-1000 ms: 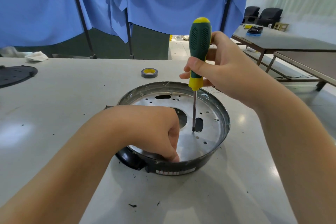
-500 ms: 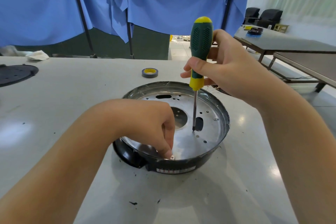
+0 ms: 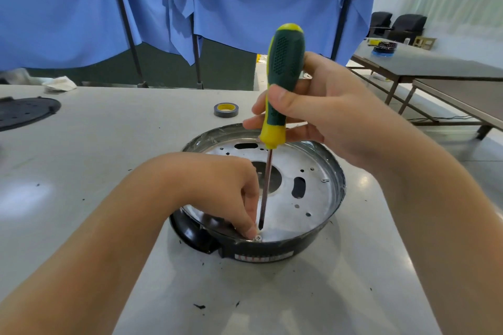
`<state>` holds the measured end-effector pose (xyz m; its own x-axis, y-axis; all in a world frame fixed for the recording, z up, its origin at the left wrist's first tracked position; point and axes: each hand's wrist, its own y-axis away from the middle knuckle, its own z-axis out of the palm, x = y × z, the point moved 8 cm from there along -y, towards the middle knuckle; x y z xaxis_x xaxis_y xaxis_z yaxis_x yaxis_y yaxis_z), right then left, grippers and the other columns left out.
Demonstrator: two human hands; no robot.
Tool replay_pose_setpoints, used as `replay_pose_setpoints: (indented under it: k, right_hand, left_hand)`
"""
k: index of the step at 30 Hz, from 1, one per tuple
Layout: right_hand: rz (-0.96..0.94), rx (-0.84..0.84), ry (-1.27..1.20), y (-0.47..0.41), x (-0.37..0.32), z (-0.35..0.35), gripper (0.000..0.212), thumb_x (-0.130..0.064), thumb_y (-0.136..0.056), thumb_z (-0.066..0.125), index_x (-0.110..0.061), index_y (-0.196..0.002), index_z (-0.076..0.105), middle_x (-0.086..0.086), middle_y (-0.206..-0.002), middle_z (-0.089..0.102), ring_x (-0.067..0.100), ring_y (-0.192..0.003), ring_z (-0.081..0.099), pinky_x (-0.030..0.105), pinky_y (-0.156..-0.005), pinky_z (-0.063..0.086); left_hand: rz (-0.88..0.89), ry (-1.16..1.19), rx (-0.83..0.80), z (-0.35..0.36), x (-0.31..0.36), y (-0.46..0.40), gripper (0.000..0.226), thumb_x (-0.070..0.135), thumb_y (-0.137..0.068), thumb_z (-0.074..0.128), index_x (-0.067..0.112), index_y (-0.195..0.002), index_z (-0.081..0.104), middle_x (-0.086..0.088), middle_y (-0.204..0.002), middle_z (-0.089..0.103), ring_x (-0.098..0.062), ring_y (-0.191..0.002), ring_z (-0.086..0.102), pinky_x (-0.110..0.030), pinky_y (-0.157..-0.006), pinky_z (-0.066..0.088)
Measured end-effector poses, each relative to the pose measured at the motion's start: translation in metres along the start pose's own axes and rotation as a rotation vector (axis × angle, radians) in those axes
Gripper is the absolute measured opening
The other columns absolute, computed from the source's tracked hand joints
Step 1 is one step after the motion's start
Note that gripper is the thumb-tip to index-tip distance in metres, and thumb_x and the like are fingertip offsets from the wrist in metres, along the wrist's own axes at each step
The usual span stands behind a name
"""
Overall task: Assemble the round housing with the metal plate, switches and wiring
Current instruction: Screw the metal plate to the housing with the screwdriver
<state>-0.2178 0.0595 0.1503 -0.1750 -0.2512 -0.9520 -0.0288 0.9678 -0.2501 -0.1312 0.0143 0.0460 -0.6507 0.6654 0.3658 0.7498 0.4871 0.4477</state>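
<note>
Right hand (image 3: 321,114) wrapped around the ribbed green-and-yellow plastic handle of a long-shafted screwdriver (image 3: 283,81), thumb pressed across the grip. Shifted, since half a second ago, from the oblong slot further out on the plate to the near rim; slim steel shaft now slanting down, tip hovering just above a small cross-head screw (image 3: 258,238). Left hand (image 3: 217,187) reaching down beside the shaft, fingertips (image 3: 250,231) pinching or steadying that screw at the near edge; exact grip partly hidden by the knuckles. Likely meaning: one fastening point left behind, the next one being started, screw not yet driven.

Directly beneath both hands: shiny round metal plate (image 3: 315,198), brushed and reflective, pierced by a large central opening, an oblong slot and many small holes, seated inside the round black plastic housing (image 3: 272,253). Housing glossy, shallow and bowl-like, with a lug jutting out below the left wrist and a pale label on its near wall; clear film or tape seemingly wrapped along the far rim. Switches and wiring not visible.

Beyond the right hand's fingers: grey roll of tape with a yellow core (image 3: 226,109), lying flat. Far off past the left forearm: flat black perforated disc (image 3: 24,113) and a crumpled white rag (image 3: 60,84). All on a smooth pale grey counter (image 3: 109,144), speckled with dark crumbs. Behind, draped blue cloth (image 3: 245,0).
</note>
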Motion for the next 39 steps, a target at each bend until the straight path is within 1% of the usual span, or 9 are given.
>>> replay_pose_setpoints:
  k: [5,10,13,17,22,26,29,34,39]
  right_hand:
    - [0.009,-0.035,0.017,0.001,0.003,0.008,0.027,-0.008,-0.094,0.056,-0.008,-0.119,0.045,0.007,-0.088,0.071,0.025,-0.086,0.073,0.035,-0.071,0.060]
    - [0.006,-0.056,0.056,0.000,0.003,0.009,0.028,-0.009,-0.094,0.056,-0.010,-0.119,0.045,0.006,-0.088,0.071,0.024,-0.086,0.073,0.036,-0.073,0.060]
    - [0.005,-0.069,0.084,0.000,0.003,0.010,0.029,-0.009,-0.093,0.056,-0.011,-0.119,0.045,0.004,-0.089,0.071,0.023,-0.087,0.073,0.037,-0.075,0.060]
    - [-0.004,-0.098,0.098,0.001,0.002,0.012,0.030,-0.009,-0.094,0.055,-0.010,-0.121,0.044,0.004,-0.090,0.072,0.023,-0.090,0.073,0.038,-0.076,0.060]
    - [-0.023,-0.150,0.051,0.003,0.001,0.014,0.024,-0.005,-0.095,0.051,-0.008,-0.118,0.044,0.001,-0.086,0.071,0.023,-0.091,0.073,0.037,-0.076,0.060]
    - [-0.043,-0.211,0.027,0.005,0.000,0.017,0.022,-0.005,-0.096,0.049,-0.009,-0.116,0.043,0.002,-0.088,0.071,0.024,-0.096,0.071,0.040,-0.080,0.059]
    - [-0.050,-0.273,-0.003,0.008,-0.001,0.017,0.030,-0.006,-0.091,0.049,-0.007,-0.120,0.043,0.005,-0.097,0.072,0.027,-0.103,0.069,0.042,-0.087,0.057]
    - [-0.056,-0.431,-0.103,0.016,-0.003,0.017,0.038,-0.006,-0.088,0.050,-0.008,-0.125,0.044,0.017,-0.126,0.063,0.032,-0.118,0.061,0.043,-0.097,0.051]
    - [-0.043,-0.535,-0.169,0.021,-0.003,0.018,0.044,-0.006,-0.087,0.050,-0.008,-0.130,0.042,0.013,-0.133,0.059,0.031,-0.125,0.055,0.042,-0.100,0.048]
  left_hand:
    - [0.007,0.024,-0.008,-0.001,0.001,0.000,0.012,0.044,-0.073,0.078,0.035,-0.070,0.071,0.008,-0.073,0.071,-0.005,-0.065,0.064,-0.017,-0.058,0.049]
    - [0.018,0.038,-0.028,0.001,0.001,-0.001,0.013,0.041,-0.075,0.077,0.030,-0.072,0.071,0.003,-0.075,0.072,-0.016,-0.076,0.069,-0.029,-0.072,0.057]
    - [0.013,0.033,-0.026,0.001,0.001,-0.002,0.016,0.041,-0.074,0.078,0.028,-0.070,0.070,0.004,-0.073,0.072,-0.012,-0.069,0.066,-0.025,-0.069,0.056]
    - [0.014,0.035,-0.030,0.001,0.000,-0.002,0.017,0.041,-0.074,0.079,0.026,-0.071,0.071,0.001,-0.075,0.072,-0.019,-0.079,0.069,-0.031,-0.073,0.058]
    - [0.003,0.031,-0.014,0.000,0.000,-0.002,0.017,0.042,-0.073,0.080,0.029,-0.066,0.070,0.009,-0.068,0.069,-0.004,-0.064,0.062,-0.019,-0.061,0.052]
    - [-0.008,0.043,-0.019,-0.001,-0.001,-0.002,0.017,0.041,-0.072,0.080,0.029,-0.068,0.070,0.012,-0.068,0.068,-0.002,-0.065,0.061,-0.019,-0.063,0.052]
    - [0.002,0.031,-0.020,-0.001,0.000,-0.002,0.018,0.042,-0.072,0.080,0.030,-0.065,0.069,0.012,-0.068,0.069,-0.004,-0.066,0.063,-0.019,-0.062,0.049]
    - [-0.006,0.002,-0.006,-0.001,-0.002,-0.002,0.022,0.047,-0.071,0.079,0.027,-0.076,0.070,0.008,-0.080,0.072,-0.005,-0.073,0.066,-0.016,-0.064,0.052]
    - [-0.009,0.004,-0.014,-0.001,-0.002,-0.002,0.021,0.047,-0.071,0.079,0.029,-0.079,0.071,0.010,-0.082,0.073,-0.005,-0.077,0.067,-0.019,-0.071,0.053]
